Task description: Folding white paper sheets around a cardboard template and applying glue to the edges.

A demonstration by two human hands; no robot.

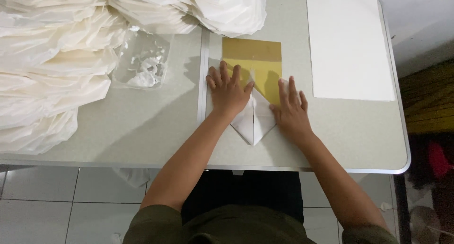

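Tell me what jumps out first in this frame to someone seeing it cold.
Both hands press flat on a white paper folded to a point at the table's near middle, left hand and right hand on either side of its centre crease. Under it lies a yellow-gold sheet. Big heaps of folded white paper crowd the far left, and a neat stack of flat white sheets sits at the far right.
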